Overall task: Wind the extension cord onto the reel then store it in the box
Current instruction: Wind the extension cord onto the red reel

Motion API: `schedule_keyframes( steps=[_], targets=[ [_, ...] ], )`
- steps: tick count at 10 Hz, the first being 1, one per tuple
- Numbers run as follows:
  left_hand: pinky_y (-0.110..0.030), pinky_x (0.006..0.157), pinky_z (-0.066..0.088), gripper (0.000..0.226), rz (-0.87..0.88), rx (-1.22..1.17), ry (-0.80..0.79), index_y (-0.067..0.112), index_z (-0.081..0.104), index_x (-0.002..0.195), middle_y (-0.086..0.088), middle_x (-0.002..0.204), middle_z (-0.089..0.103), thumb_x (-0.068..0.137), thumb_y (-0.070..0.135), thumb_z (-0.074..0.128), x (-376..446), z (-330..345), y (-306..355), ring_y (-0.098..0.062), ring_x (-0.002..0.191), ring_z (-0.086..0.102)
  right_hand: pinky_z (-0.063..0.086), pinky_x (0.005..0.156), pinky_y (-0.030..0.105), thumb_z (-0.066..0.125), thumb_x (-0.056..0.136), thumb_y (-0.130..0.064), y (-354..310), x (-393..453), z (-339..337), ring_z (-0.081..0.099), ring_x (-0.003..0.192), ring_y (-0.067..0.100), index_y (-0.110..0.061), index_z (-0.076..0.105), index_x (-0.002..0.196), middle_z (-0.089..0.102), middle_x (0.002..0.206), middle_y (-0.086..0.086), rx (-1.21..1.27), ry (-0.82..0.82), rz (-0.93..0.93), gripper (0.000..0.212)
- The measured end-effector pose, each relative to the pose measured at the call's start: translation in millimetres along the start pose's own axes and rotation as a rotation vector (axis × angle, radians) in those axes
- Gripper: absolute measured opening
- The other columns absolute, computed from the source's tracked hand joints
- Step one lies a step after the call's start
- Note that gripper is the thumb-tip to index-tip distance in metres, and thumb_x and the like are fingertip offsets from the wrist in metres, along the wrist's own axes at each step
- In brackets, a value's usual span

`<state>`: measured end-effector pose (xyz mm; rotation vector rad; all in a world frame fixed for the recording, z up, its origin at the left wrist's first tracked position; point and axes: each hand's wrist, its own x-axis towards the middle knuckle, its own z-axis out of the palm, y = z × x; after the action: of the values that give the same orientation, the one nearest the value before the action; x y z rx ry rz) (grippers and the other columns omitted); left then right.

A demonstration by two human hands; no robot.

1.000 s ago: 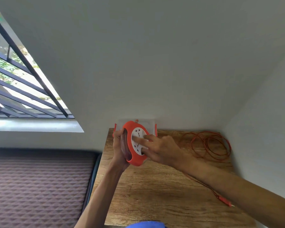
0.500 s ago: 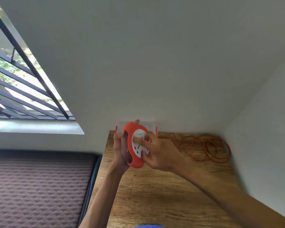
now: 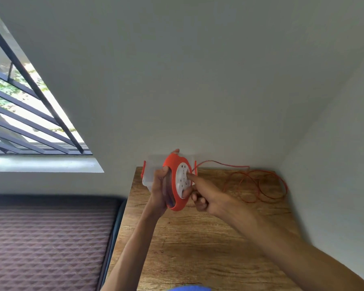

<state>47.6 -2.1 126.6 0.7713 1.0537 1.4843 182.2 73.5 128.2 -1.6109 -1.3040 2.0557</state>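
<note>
Above the far end of the wooden table, held on edge: orange reel, white socket face turned right toward the right hand, long axis running up and down, slightly tilted. Gripped from the left by the left hand, fingers wrapped around the rim, thumb tip showing over the top. Right index finger pressed on the socket face, other fingers curled in, holding nothing.

Orange cord leaving the reel's right side, passing through the air, ending in loose loops on the table near the right wall. Plug end out of sight.

Clear box with orange clips against the back wall, mostly hidden behind the reel and left hand. Hard to tell whether lidded.

Plain grey walls, barred window at left, quilted mattress beside the table, blue shape cut off at bottom edge.
</note>
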Motion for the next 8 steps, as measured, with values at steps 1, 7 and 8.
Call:
schedule_keyframes(
  steps=[1,7,8],
  targets=[
    [-0.044,0.099,0.060,0.074,0.010,-0.152,0.116,0.014,0.049,0.163,-0.017,0.132,0.074,0.104,0.057,0.037,0.2,-5.8,-5.4,-0.034,0.122,0.070,0.046,0.045,0.028,0.039,0.112,-0.054,12.8,-7.3,6.9,0.055,0.037,0.009,-0.014,0.076,0.073,0.066,0.052,-0.001,-0.543,0.281,-0.775,0.067],
    [-0.032,0.087,0.066,0.061,0.121,0.014,0.064,0.008,0.045,0.160,-0.012,0.124,0.080,0.116,0.040,0.018,-12.2,0.0,2.8,-0.027,0.114,0.078,0.042,0.048,0.022,0.051,0.095,-0.077,-5.8,3.8,0.4,0.059,0.046,0.011,-0.015,0.078,0.077,0.069,0.057,0.001,-0.828,0.477,-0.996,0.069],
    [-0.034,0.077,0.067,0.063,0.092,-0.002,0.035,0.010,0.040,0.161,-0.007,0.105,0.083,0.109,0.038,0.022,-11.2,4.8,3.0,-0.020,0.091,0.081,0.034,0.041,0.023,0.054,0.106,-0.055,-8.7,4.1,1.2,0.045,0.037,0.012,-0.006,0.075,0.064,0.059,0.051,0.010,-0.255,0.132,-0.294,0.068]
  ],
)
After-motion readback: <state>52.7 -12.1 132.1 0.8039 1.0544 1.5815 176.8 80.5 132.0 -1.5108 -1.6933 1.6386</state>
